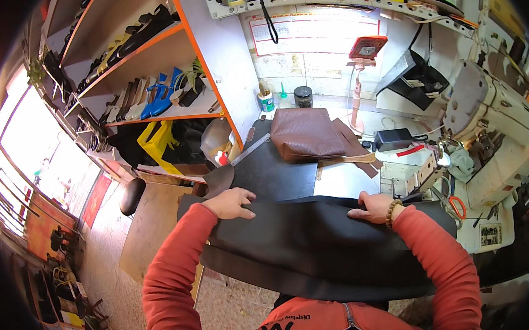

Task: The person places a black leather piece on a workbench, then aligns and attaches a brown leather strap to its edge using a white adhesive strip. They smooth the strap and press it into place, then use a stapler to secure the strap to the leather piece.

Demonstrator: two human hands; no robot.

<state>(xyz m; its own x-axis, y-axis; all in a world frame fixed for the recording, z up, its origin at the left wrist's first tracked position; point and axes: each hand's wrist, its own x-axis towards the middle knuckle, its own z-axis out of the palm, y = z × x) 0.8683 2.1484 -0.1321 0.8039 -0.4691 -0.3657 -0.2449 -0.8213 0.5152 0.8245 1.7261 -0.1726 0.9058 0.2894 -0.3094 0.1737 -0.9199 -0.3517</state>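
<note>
In the head view, a wide black sheet of leather-like material [307, 242] lies before the person's torso. The left hand [231, 204] touches the sheet's far left part, thumb and forefinger spread apart; the right hand [373, 208] touches its far right part, fingers bent, though whether they pinch it I cannot tell. Beyond the sheet sits folded brown leather [305, 134]; right of the sheet, orange-handled scissors [457, 207] and a sewing machine [472, 102].

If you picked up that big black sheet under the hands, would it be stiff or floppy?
Probably floppy, because the black sheet bends in soft, smooth curves. It may be awkward to lift, since it reaches out past both the left hand and the right hand.
</note>
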